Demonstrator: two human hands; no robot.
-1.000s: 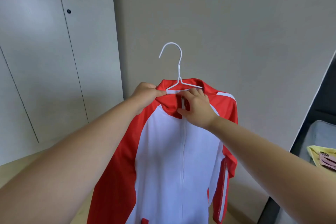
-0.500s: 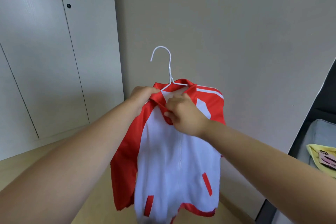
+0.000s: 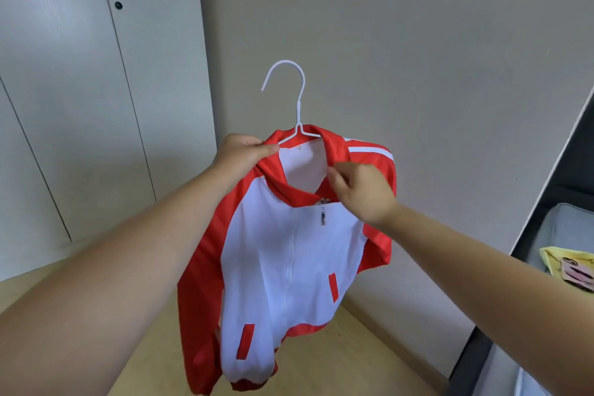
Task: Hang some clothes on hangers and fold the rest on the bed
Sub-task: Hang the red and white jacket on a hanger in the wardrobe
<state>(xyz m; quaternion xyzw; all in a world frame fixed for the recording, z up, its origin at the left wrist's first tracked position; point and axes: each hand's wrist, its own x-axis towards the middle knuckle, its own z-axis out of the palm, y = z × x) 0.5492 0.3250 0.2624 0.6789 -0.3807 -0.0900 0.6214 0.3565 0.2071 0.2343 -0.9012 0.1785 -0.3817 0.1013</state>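
Two bare forearms reach forward from the bottom of the view, holding a red and white zip-up track jacket point(image 3: 289, 251) up in the air above a pale wooden floor point(image 3: 353, 357). The left hand point(image 3: 239, 153) grips the left side of the red collar, fingers curled round the fabric where the hanger's arm goes in. The right hand point(image 3: 361, 191) pinches the collar's right edge, just above the small metal zipper pull point(image 3: 322, 214). The jacket is zipped shut and hangs on a thin white wire hanger point(image 3: 294, 96), whose hook stands free above the collar, caught on nothing. Behind it rises a plain beige wall point(image 3: 418, 74), with pale grey wardrobe doors point(image 3: 64, 106) to the left, one carrying a small dark knob point(image 3: 118, 5). At the far right, a yellow cloth point(image 3: 565, 267) lies on a grey bed point(image 3: 562, 228).
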